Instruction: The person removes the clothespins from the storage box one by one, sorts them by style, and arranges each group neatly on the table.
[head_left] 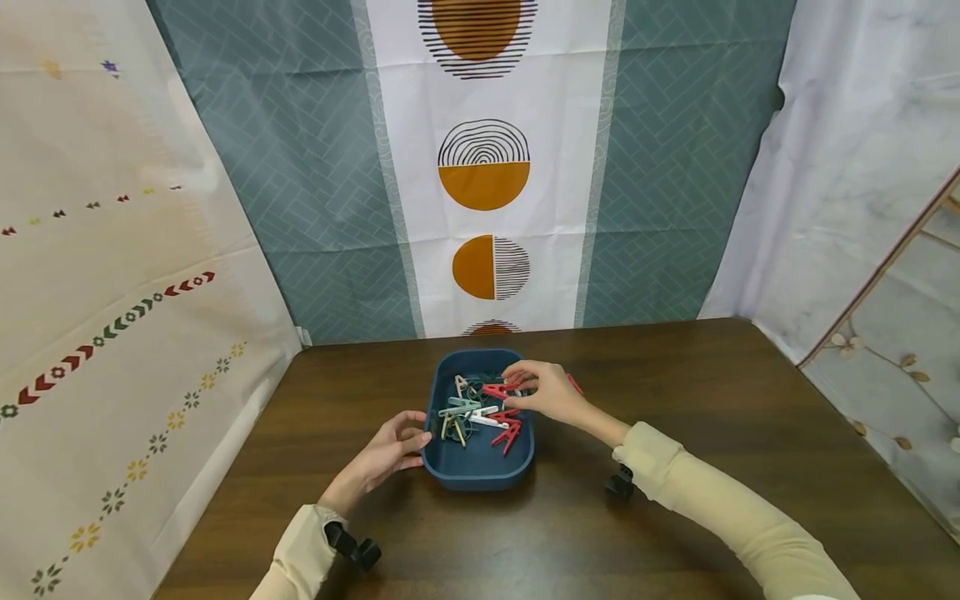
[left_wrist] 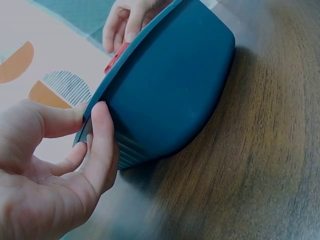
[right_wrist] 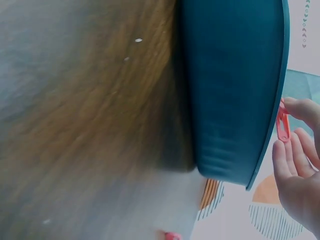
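A blue plastic tub point(head_left: 480, 482) stands on the table with red, white, green and cream clothespins in it. My left hand point(head_left: 393, 446) grips the tub's left rim; in the left wrist view the thumb point(left_wrist: 62, 120) is at the rim and fingers press the outer wall. Over the tub's right side, my right hand point(head_left: 551, 392) pinches a red clothespin point(right_wrist: 283, 127) between thumb and fingers. Below it lie more red clothespins point(head_left: 507, 435), a white clothespin point(head_left: 487, 419) and a pale green clothespin point(head_left: 459, 408). Thin dark green loops, kind unclear, are tangled among them.
Another red clothespin point(head_left: 574, 383) lies on the brown wooden table point(head_left: 675, 467), right of the tub and partly behind my right hand. Patterned cloths hang behind the table and at both sides. Each wrist wears a small black camera point(head_left: 352, 546).
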